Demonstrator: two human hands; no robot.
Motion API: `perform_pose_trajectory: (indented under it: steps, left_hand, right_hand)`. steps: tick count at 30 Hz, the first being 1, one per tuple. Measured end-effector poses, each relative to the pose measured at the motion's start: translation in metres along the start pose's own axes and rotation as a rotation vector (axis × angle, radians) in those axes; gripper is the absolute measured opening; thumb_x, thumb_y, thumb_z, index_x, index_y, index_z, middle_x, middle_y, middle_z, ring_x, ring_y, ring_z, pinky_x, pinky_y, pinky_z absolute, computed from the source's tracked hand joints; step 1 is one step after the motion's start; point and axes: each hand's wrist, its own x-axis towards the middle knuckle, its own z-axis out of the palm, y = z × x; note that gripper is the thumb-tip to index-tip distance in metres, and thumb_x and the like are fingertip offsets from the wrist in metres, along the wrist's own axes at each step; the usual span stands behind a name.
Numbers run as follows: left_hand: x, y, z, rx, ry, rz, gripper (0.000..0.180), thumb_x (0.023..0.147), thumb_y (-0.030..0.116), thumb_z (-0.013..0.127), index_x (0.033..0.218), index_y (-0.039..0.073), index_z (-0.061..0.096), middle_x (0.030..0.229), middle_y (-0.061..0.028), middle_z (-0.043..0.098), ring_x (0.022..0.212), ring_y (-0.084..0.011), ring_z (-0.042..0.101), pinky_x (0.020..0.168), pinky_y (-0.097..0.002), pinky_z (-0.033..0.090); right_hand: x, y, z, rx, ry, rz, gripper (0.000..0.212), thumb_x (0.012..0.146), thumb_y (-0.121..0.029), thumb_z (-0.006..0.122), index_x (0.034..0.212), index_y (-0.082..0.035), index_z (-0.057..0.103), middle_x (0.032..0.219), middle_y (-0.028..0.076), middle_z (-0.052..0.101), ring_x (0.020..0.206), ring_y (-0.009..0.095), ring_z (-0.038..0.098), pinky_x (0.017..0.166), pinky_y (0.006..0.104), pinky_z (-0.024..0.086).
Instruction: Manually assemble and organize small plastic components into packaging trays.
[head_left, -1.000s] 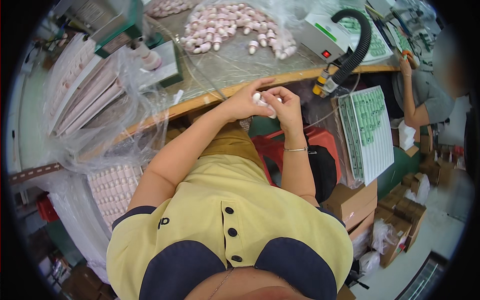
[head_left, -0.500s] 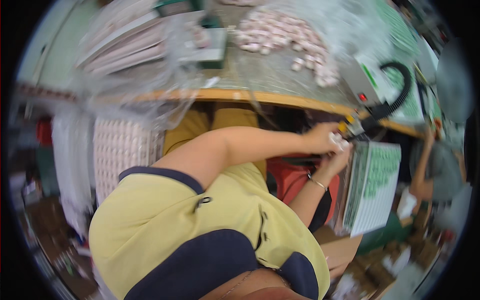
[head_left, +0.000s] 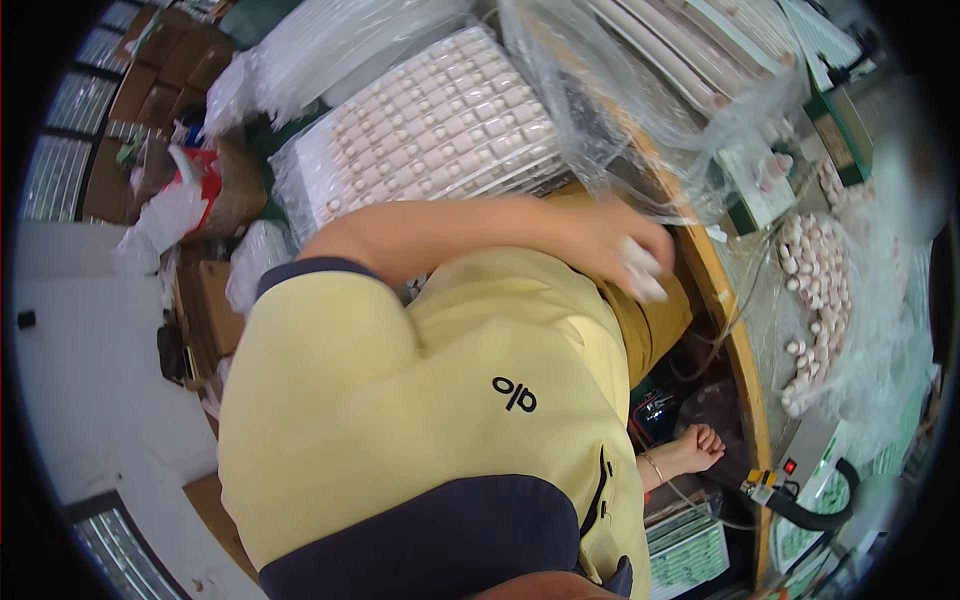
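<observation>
The left hand (head_left: pixel 625 250) is closed around a small white piece (head_left: pixel 640 272), which pokes out at the hand's five o'clock, just short of the bench edge (head_left: pixel 735 330). The right hand (head_left: pixel 697 447) (fingers loosely spread, holding nothing) hangs low at five o'clock. Half a second ago both hands met on the piece by the black hose (head_left: pixel 815 510); now they are well apart.

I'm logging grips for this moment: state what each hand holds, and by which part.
The left hand clasps small white pieces in its fingers, blurred, so which part cannot be told. The right hand, low by the bench edge, shows nothing in it.
</observation>
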Motion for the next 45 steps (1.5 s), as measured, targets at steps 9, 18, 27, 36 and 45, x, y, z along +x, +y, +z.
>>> perform_pose_trajectory:
  steps: [9, 18, 27, 36, 45]
  left_hand:
    - [-0.361, -0.047, -0.134, 0.354, 0.623, -0.904, 0.04, 0.054, 0.013, 0.082, 0.086, 0.006, 0.058, 0.085, -0.0048, 0.063, 0.081, -0.0156, 0.058, 0.074, -0.0288, 0.046]
    - [-0.397, -0.105, -0.164, 0.405, 0.609, -1.072, 0.042, 0.052, 0.017, 0.085, 0.083, 0.004, 0.06, 0.084, -0.0078, 0.063, 0.078, -0.0184, 0.059, 0.072, -0.0312, 0.047]
    - [-0.399, -0.181, -0.161, 0.662, 0.939, -0.73, 0.036, 0.091, 0.036, 0.05, 0.088, 0.001, 0.056, 0.084, -0.0184, 0.057, 0.084, -0.0348, 0.055, 0.076, -0.04, 0.043]
    - [-0.337, -0.183, -0.192, 0.89, 1.754, -0.474, 0.014, 0.09, 0.016, 0.055, 0.088, 0.003, 0.059, 0.087, -0.0112, 0.059, 0.082, -0.025, 0.057, 0.073, -0.033, 0.045]
    - [0.007, -0.063, -0.254, 0.793, 0.8, 0.303, 0.022, 0.08, 0.006, 0.064, 0.101, 0.007, 0.062, 0.103, -0.0084, 0.06, 0.096, -0.0223, 0.055, 0.074, -0.0303, 0.047]
  right_hand:
    - [-0.076, 0.093, 0.118, -0.744, -0.331, -0.463, 0.034, 0.096, -0.029, 0.048, 0.072, -0.006, 0.047, 0.056, -0.001, 0.034, 0.045, 0.01, 0.028, 0.041, 0.0232, 0.022]
    - [0.004, 0.098, 0.181, -1.358, -0.509, -0.771, 0.032, 0.089, -0.031, 0.06, 0.084, 0.0, 0.064, 0.076, 0.007, 0.062, 0.059, 0.011, 0.05, 0.052, 0.0244, 0.039]
    - [0.113, 0.076, 0.176, -2.471, -0.275, -1.448, 0.047, 0.076, -0.044, 0.067, 0.111, -0.012, 0.063, 0.108, 0.014, 0.063, 0.096, 0.034, 0.059, 0.082, 0.0436, 0.047]
    - [0.101, 0.068, 0.161, -2.367, -0.419, -1.125, 0.035, 0.075, -0.018, 0.071, 0.107, -0.005, 0.065, 0.094, 0.015, 0.067, 0.082, 0.029, 0.062, 0.075, 0.0372, 0.048]
    - [0.025, 0.126, 0.161, -2.471, -0.138, -1.034, 0.039, 0.079, -0.019, 0.069, 0.112, -0.004, 0.056, 0.095, 0.019, 0.059, 0.084, 0.034, 0.058, 0.074, 0.0426, 0.047]
